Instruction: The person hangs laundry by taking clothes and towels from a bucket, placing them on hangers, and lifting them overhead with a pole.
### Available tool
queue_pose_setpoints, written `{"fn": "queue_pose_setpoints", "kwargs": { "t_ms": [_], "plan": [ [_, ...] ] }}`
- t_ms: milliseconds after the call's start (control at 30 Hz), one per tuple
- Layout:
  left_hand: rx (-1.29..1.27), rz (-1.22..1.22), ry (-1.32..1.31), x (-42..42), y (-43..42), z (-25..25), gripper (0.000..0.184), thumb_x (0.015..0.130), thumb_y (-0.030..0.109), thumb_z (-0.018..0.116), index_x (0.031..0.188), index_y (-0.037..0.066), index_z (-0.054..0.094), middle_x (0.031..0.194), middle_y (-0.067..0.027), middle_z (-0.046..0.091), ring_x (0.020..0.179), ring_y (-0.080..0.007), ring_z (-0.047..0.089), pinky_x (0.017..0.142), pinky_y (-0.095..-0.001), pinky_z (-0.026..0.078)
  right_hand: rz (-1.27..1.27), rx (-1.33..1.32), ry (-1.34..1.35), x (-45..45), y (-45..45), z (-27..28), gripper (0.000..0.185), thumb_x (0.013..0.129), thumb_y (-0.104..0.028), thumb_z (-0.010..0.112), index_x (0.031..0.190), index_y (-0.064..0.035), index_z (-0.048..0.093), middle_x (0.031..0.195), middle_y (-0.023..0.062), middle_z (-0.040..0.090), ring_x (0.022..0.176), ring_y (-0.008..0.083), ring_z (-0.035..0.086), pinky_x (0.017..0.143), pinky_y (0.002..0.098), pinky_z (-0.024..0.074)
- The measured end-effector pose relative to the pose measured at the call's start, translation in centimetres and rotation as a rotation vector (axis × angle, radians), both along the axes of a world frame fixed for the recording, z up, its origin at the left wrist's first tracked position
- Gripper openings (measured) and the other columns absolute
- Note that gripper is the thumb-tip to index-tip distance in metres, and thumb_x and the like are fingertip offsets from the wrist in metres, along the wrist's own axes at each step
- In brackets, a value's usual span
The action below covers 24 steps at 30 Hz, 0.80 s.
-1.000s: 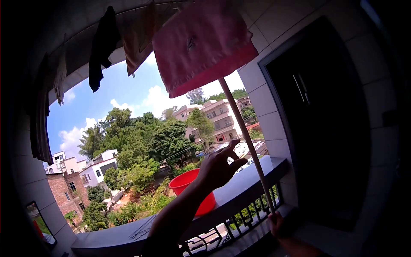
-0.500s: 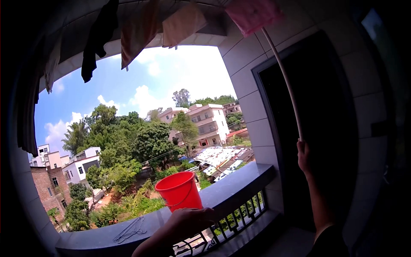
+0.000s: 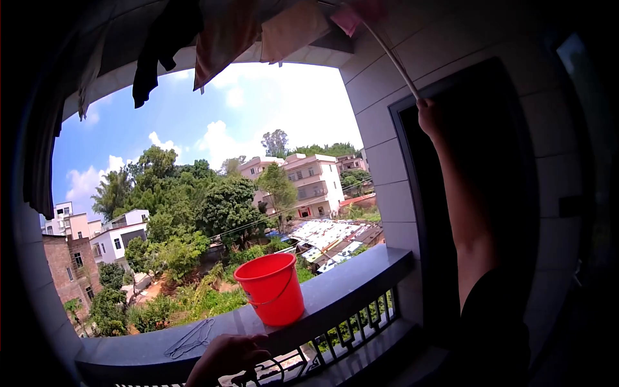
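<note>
My right hand is raised high at the right, fingers wrapped round a light-coloured pole. The pole slants up to a pink cloth at the top, partly lost in shadow. Low in front, my left hand is dim, its fingers loosely apart and nothing visible in them. It is just below the ledge's top, near a red bucket that stands upright with its thin handle hanging down. Left of the bucket, thin wire hangers lie on the stone ledge.
Overhead hang a black garment, a reddish-brown cloth and a beige cloth. Below the ledge runs a metal railing. A dark doorway is on the right. Trees and buildings lie beyond the balcony opening.
My right hand has risen, lifting the pole, and the pink cloth has shifted up and left. My left hand has moved down and left, away from the bucket.
</note>
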<state>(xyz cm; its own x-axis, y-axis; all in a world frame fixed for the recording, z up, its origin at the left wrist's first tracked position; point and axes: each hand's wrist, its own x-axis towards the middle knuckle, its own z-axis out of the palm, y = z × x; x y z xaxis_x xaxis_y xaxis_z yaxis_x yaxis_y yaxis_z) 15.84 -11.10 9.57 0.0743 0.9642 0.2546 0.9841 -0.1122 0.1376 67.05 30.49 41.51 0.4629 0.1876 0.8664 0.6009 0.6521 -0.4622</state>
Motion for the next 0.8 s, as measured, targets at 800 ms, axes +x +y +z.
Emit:
{"fn": "queue_pose_setpoints", "kwargs": {
  "t_ms": [800],
  "plan": [
    [0.069,0.281,-0.854,-6.2,-11.6,-14.2,0.048,0.101,0.020,0.065,0.145,0.004,0.058,0.091,-0.0044,0.072,0.077,-0.0119,0.065,0.068,-0.0263,0.053,0.036,-0.153,-0.116,-8.9,-5.5,14.7,0.050,0.104,-0.036,0.043,0.131,-0.0013,0.067,0.124,0.0235,0.070,0.114,0.0374,0.070,0.097,0.0461,0.0564]
  ]
}}
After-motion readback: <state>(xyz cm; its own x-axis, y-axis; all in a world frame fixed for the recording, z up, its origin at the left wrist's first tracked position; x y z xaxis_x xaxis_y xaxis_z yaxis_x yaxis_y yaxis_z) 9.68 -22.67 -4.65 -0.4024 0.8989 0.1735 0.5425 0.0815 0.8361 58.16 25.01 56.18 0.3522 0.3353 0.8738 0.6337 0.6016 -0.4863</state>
